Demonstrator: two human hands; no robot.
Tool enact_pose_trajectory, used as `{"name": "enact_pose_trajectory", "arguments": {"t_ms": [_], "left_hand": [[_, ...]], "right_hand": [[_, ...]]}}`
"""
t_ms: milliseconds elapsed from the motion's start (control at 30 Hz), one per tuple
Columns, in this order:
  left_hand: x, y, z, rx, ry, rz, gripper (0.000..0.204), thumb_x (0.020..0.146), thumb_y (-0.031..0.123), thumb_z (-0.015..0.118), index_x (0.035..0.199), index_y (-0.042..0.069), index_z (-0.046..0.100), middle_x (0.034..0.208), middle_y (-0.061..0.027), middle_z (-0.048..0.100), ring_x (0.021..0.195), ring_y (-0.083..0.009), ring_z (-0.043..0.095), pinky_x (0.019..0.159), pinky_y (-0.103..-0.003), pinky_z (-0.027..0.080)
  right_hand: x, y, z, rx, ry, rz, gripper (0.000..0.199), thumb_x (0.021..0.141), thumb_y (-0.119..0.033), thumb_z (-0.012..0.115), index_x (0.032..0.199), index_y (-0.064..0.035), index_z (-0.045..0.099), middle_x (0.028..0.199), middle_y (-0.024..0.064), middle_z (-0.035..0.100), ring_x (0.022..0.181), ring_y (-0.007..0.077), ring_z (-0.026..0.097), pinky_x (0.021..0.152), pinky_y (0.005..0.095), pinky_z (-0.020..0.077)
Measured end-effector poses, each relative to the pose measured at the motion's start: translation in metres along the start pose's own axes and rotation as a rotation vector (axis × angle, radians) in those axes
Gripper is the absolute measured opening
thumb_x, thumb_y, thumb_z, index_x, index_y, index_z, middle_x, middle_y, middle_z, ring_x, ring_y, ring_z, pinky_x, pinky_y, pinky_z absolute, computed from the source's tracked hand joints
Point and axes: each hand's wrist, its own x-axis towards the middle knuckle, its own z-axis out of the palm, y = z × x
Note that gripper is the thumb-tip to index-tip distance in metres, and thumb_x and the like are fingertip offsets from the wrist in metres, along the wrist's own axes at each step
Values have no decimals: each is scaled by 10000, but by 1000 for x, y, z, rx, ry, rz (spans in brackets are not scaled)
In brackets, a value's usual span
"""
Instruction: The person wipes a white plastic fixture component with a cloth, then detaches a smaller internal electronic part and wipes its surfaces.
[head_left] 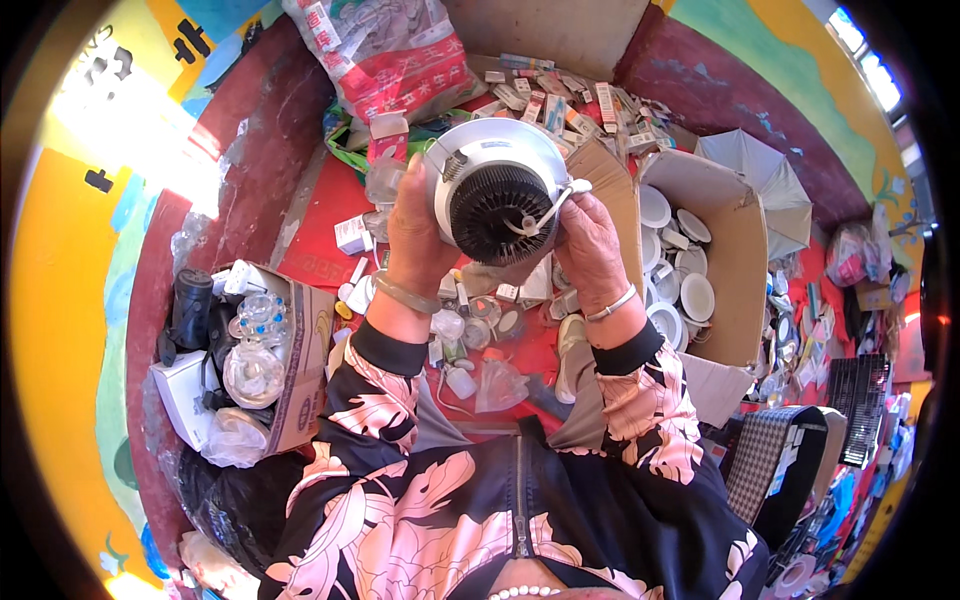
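A round downlight fixture [497,190], white-rimmed with a black finned heat sink, is gripped by both hands, left hand [418,232] and right hand [590,243], above cluttered floor, hemmed by cardboard boxes [728,270].

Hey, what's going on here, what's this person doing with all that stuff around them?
A person holds a round recessed light fitting up in both hands, its black finned back facing them. The left hand grips its left side; the right hand holds the right side, fingers at a white wire. To the right, an open cardboard box holds similar white round fittings. On the left, a smaller box holds clear plastic parts. Small cartons and loose parts lie scattered on the red floor.
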Motion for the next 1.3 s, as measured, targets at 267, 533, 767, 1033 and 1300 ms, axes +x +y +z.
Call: {"name": "enact_pose_trajectory", "arguments": {"t_ms": [267,533,767,1033,1300], "left_hand": [[-9,-1,-15,214,-30,-182,486,927,404,417,1197,5,478,1068,-129,605,943,-224,616,854,-330,502],[-6,1,-7,204,9,-268,439,932,366,446,1128,-14,543,1034,-97,615,903,-161,608,788,-280,494],[-3,-16,-19,66,84,-215,424,926,341,466,1162,-8,518,1054,-107,608,946,-196,602,816,-315,500],[9,-8,-23,-77,139,-73,465,918,370,474,1192,-6,486,1111,-131,592,981,-234,600,857,-368,498],[8,42,-42,32,246,114,416,895,324,553,1159,4,532,1090,-124,614,965,-234,611,849,-371,512]], "right_hand": [[-4,-18,22,-98,130,-67,247,867,-175,592,1024,15,614,851,17,620,768,82,560,687,213,454],[-5,-20,14,-239,97,-13,230,866,-188,599,995,2,621,839,11,616,745,68,548,650,208,443],[4,-14,11,-231,212,28,260,864,-220,623,1010,-5,618,868,18,613,793,81,552,692,221,447],[8,12,-8,-187,122,78,227,910,-158,532,1079,-11,569,970,38,597,880,113,560,765,264,465],[-2,-41,-25,-657,-57,320,292,922,-229,515,1081,4,588,969,62,594,905,126,538,776,273,434]]}}
